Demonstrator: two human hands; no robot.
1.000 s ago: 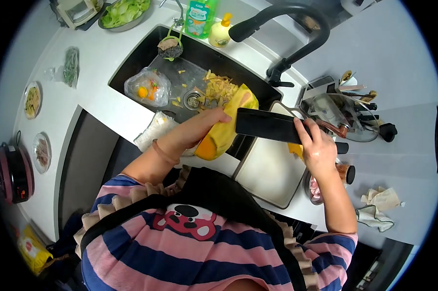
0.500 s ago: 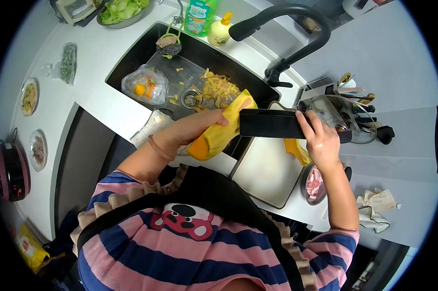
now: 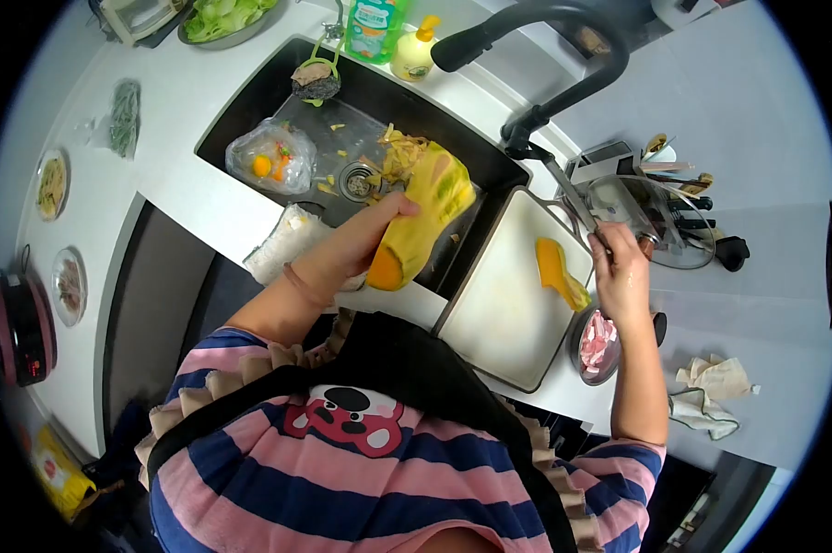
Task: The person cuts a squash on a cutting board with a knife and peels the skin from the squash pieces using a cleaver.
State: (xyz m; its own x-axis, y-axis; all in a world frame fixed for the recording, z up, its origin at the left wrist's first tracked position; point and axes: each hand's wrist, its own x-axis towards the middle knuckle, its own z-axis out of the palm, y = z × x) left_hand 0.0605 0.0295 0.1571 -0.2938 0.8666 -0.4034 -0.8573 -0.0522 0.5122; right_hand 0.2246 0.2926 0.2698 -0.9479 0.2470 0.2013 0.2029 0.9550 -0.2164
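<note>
My left hand (image 3: 379, 235) is wrapped around a large yellow piece of squash (image 3: 427, 214), held up over the near edge of the sink. Orange flesh shows at its cut lower end, and green streaks remain on its side. My right hand (image 3: 621, 276) grips a cleaver (image 3: 573, 195) by the handle. Its blade is seen nearly edge-on, pointing up toward the faucet base, apart from the squash. A smaller squash piece (image 3: 556, 272) lies on the white cutting board (image 3: 499, 318), left of my right hand.
The black sink (image 3: 241, 120) contains peelings (image 3: 402, 155) and a plastic bag of scraps (image 3: 270, 158). A black faucet (image 3: 536, 120) arches over it. A bowl of sliced meat (image 3: 598, 346) stands right of the board. A cloth (image 3: 287, 247) lies on the sink's near edge.
The cleaver has swung away from the squash to the right, its broad black side turning edge-on. My left hand has turned the squash, showing more of its green-streaked side. The smaller piece is now uncovered.
</note>
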